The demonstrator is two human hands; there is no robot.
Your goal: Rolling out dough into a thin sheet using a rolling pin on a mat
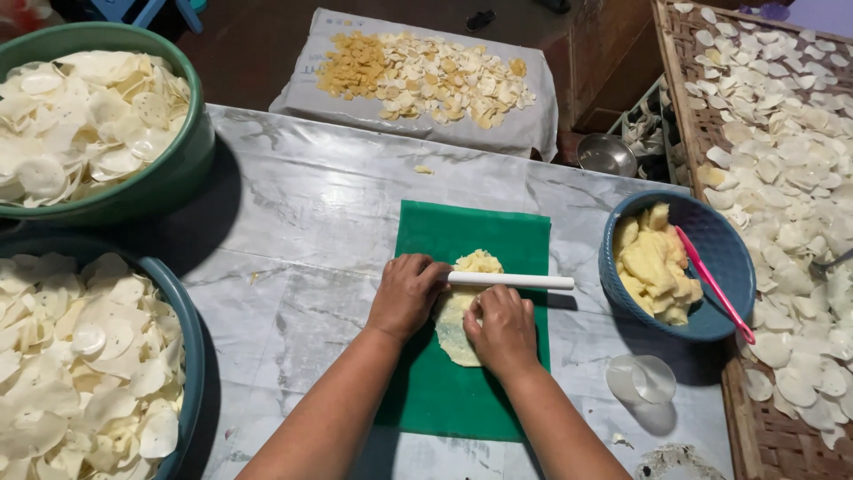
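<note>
A green mat (498,233) lies on the marble-patterned table (302,204). On it sits pale yellow dough (480,261), partly flattened toward me. A thin white rolling pin (524,281) lies across the dough. My left hand (405,295) is closed over the pin's left end. Just below the pin, my right hand (503,327) rests fingers down on the flattened dough, and I cannot make out whether it touches the pin.
Two green basins (182,164) (188,356) of thin white discs stand at the left. A blue bowl (720,236) with dough lumps and a pink utensil (713,283) sits right. A clear cup (641,379), a woven tray (773,436) of discs and a far sack (520,129) of chips surround the mat.
</note>
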